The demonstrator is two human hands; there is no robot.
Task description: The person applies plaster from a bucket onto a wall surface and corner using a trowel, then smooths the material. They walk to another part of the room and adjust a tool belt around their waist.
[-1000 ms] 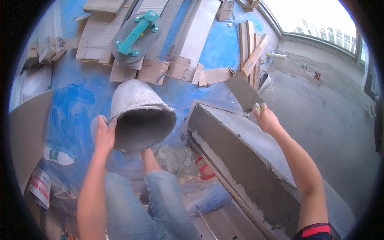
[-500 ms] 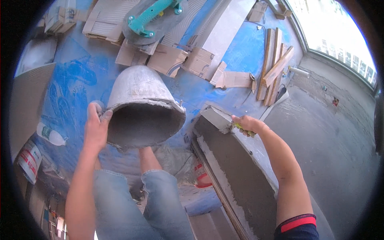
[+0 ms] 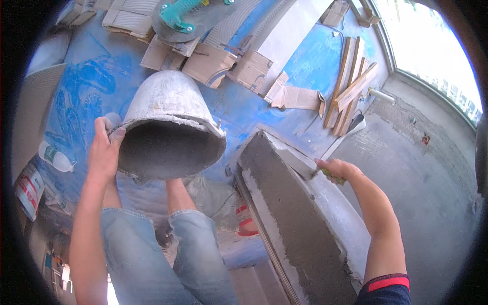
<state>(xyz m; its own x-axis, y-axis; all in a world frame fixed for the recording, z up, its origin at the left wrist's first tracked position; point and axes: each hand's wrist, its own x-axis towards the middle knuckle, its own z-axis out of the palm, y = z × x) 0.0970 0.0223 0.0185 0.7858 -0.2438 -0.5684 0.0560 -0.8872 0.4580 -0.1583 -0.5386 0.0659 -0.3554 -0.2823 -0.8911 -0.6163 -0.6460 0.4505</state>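
Note:
My left hand [image 3: 104,147] grips the rim of a crusted white bucket [image 3: 163,96], tipped on its side with its dark grey interior facing me. My right hand [image 3: 333,170] is closed on the yellow-green handle of a trowel, whose flat grey blade [image 3: 297,162] lies on the upper edge of a long ledge [image 3: 340,213] to my right. A band of darker grey mortar [image 3: 290,213] runs along the ledge, bordered by paler patches. My bare legs and denim shorts show below the bucket.
Cardboard [image 3: 208,66] and a turquoise-handled tool [image 3: 175,20] lie ahead on blue floor sheeting [image 3: 86,96]. Wooden planks [image 3: 356,86] lie near the window [image 3: 432,46]. A bottle [image 3: 56,156] and printed pail [image 3: 29,190] are left. Grey plastered surface [image 3: 427,203] spreads right.
My right hand has brought the trowel down from raised onto the ledge's edge, then slid it slightly right. My left hand still holds the bucket. The whole view has shifted.

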